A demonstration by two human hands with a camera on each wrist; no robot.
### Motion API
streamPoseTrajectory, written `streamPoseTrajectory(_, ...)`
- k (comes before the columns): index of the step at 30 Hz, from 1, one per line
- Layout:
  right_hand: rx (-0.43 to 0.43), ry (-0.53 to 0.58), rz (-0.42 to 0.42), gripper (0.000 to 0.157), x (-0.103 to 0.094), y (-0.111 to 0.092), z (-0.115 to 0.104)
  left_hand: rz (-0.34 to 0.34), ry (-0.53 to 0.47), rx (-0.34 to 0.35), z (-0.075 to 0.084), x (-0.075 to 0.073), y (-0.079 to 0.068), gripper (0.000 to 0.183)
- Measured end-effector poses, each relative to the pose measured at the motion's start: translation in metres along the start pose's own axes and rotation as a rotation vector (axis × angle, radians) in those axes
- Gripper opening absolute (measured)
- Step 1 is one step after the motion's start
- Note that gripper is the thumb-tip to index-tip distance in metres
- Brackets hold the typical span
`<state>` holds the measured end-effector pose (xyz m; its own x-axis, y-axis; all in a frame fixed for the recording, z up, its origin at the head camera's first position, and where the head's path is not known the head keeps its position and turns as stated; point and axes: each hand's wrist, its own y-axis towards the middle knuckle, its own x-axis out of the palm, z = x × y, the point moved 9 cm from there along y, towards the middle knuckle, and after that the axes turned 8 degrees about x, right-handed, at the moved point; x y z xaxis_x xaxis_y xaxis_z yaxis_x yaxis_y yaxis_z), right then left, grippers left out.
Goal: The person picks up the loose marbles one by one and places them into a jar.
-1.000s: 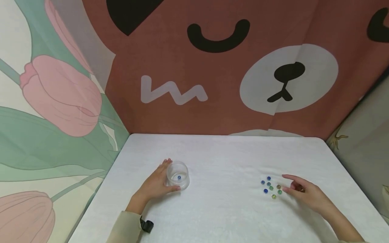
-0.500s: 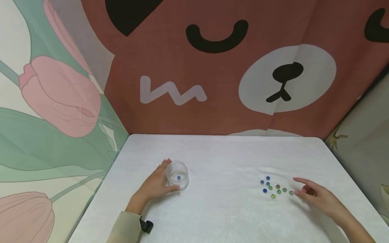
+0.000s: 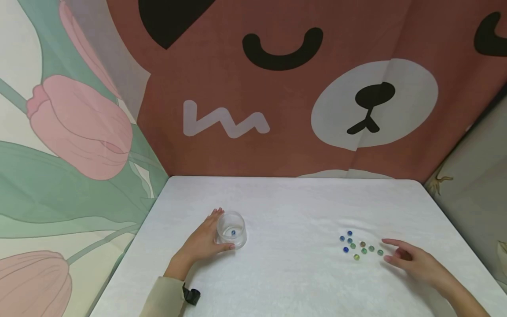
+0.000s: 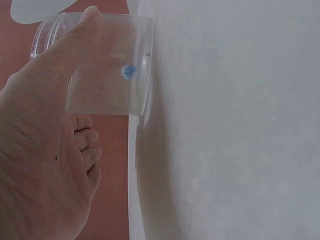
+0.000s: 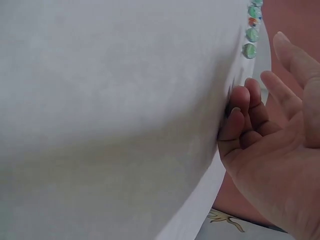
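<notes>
1. Nearest, a pale sleeve (image 3: 161, 296) covers the left forearm, and a black device (image 3: 192, 296) sits at its cuff, on the side towards the middle of the table (image 3: 285, 264). The tabletop is white, and both hands cast soft shadows on it.
2. The right hand (image 3: 416, 263) reaches in from the lower right, just right of the marbles (image 3: 364, 251). Its thumb and forefinger point left with a narrow gap between their tips; the other fingers curl towards the palm, and I cannot tell whether they hide anything.
3. Ten marbles lie loose on the table, between the right hand and the cup (image 3: 239, 237): blue ones on the left, green, yellowish and brownish ones towards the right. A green marble (image 3: 380, 252) is closest to the hand, just beside the thumb tip.
4. Well to the left, the clear cup stands upright on the table. Inside, on its bottom, is one blue marble (image 3: 233, 232).
5. The left hand (image 3: 201, 240) holds the cup from the left, thumb on the near side, fingers round the far side, hiding part of its wall.
6. Beyond the table rises a brown bear backdrop (image 3: 222, 83), with a tulip curtain (image 3: 81, 125) to the left and a greyish curtain (image 3: 471, 185) to the right.
</notes>
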<state>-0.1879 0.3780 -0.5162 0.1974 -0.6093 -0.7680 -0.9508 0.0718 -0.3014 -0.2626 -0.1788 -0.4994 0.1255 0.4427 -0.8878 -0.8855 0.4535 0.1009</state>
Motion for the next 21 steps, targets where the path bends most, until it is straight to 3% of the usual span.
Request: streamPoseTrajectory(21,-0.034,-0.071,0.019,0.06,0.0107,0.009,0.0038,0.003,0.007,-0.006,-0.0024,0.0018,0.0005,0.119)
